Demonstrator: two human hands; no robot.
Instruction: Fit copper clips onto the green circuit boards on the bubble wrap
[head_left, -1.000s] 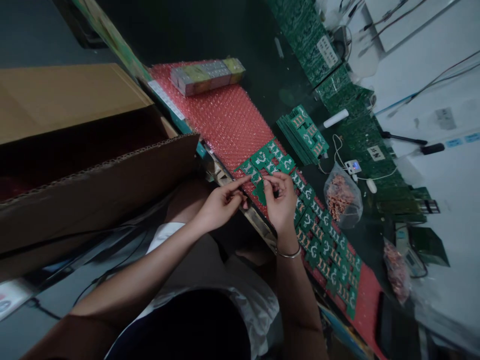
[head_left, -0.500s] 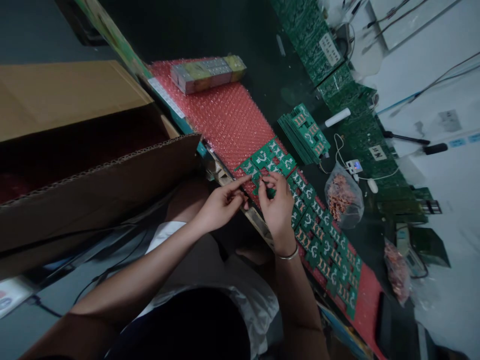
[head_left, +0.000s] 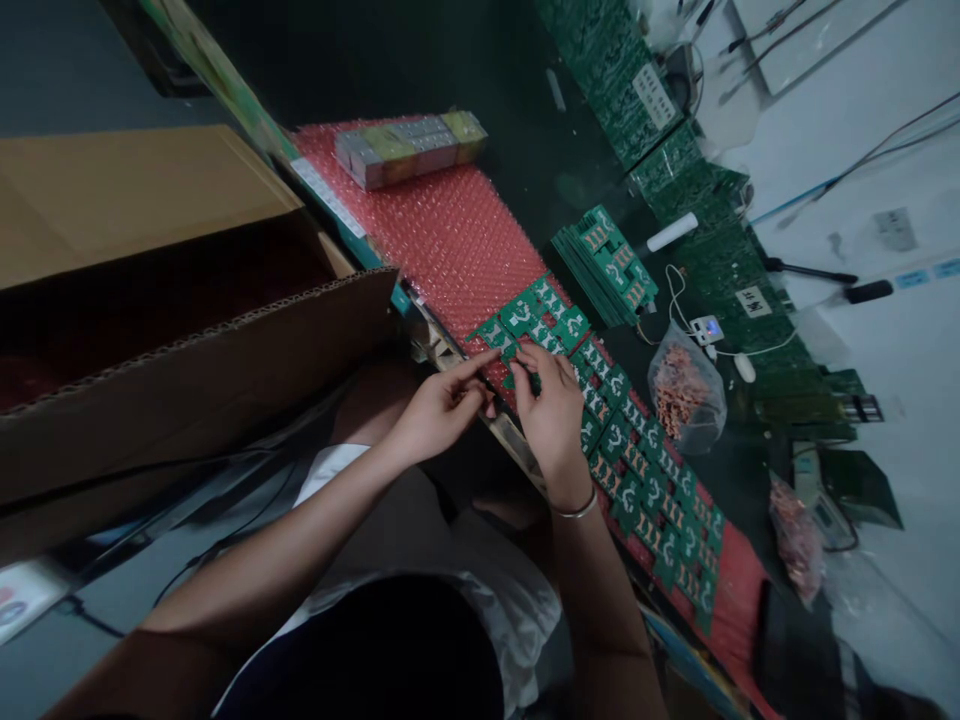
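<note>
Small green circuit boards (head_left: 637, 470) lie in rows on a red bubble-wrap sheet (head_left: 457, 235) along the table edge. My right hand (head_left: 551, 410) is pinched on one small green board (head_left: 523, 379) at the near end of the rows. My left hand (head_left: 442, 405) is mostly curled, with its index finger stretched out so the tip touches the boards (head_left: 499, 340) just left of the right hand.
A stack of green boards (head_left: 607, 265) sits behind the rows. Two clear bags of copper-coloured parts (head_left: 682, 390) (head_left: 795, 540) lie to the right. A long wrapped box (head_left: 409, 150) rests at the sheet's far end. A large open cardboard carton (head_left: 180, 330) stands at my left.
My right hand has shifted slightly left with the board, closer to the left index finger. The left hand has stayed put.
</note>
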